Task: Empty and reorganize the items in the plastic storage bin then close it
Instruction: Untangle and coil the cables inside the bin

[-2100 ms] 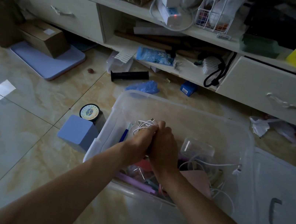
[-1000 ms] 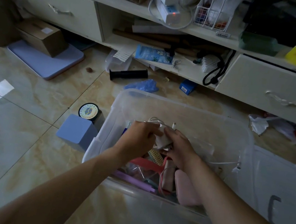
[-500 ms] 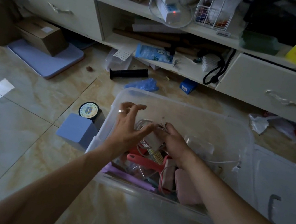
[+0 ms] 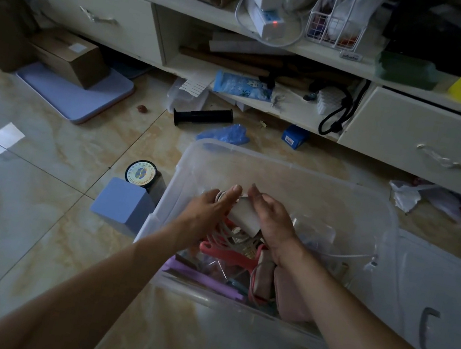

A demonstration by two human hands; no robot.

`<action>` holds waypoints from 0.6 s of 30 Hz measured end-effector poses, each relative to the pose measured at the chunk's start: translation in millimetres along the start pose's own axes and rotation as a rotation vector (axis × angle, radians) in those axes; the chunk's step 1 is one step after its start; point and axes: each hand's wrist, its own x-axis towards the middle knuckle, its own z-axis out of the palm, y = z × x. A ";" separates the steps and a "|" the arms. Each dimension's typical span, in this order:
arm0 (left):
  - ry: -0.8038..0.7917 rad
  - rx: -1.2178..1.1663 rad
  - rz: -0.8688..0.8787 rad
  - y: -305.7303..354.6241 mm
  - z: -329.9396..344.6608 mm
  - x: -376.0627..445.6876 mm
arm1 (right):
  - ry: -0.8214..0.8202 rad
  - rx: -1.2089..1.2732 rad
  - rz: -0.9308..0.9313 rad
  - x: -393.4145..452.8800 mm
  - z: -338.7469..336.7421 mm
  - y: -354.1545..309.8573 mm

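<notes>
1. Head view: the clear plastic storage bin (image 4: 327,186) stands open on the tiled floor (image 4: 35,219), in front of a low white cabinet (image 4: 425,138). Its lid (image 4: 445,298) lies flat just to the right of it, touching its side.
2. Both forearms reach forward from the lower edge of the picture and meet over the middle of the bin.
3. The left hand (image 4: 208,210) is turned back-up, its fingers laid fairly straight and close together along the left side of a white charger block (image 4: 244,212). Coiled white cable (image 4: 226,228) shows under this hand; whether the hidden thumb curls around it cannot be told.
4. The right hand (image 4: 270,217) cups the block from the right, fingers together and gently bent around it, fingertips pointing away from the camera and nearly meeting the left fingertips.
5. Below the hands, inside the bin, lie a red handled tool (image 4: 225,253), a pink pouch (image 4: 289,292), a purple strip (image 4: 200,278) and more white cable at the right wall.
6. On the floor left of the bin sit a blue block (image 4: 123,202) and a round tin (image 4: 141,173), just beside each other.
</notes>
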 end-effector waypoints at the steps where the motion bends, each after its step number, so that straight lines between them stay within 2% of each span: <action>1: -0.003 -0.059 -0.035 2.1 3.0 0.1 | 0.041 -0.034 -0.022 1.7 0.0 0.1; 5: 0.058 -0.110 -0.108 0.5 8.8 3.8 | 0.197 -0.247 -0.081 3.3 0.2 5.1; 10: -0.044 -0.364 -0.176 5.9 16.1 -7.6 | 0.332 -0.152 -0.040 1.6 10.9 11.8; 13: -0.128 -0.385 -0.154 10.2 20.4 -12.4 | 0.409 -0.075 -0.012 3.3 18.2 6.2; 18: -0.001 -0.447 -0.140 18.0 14.5 -10.6 | 0.413 -0.163 -0.054 2.7 27.7 -7.3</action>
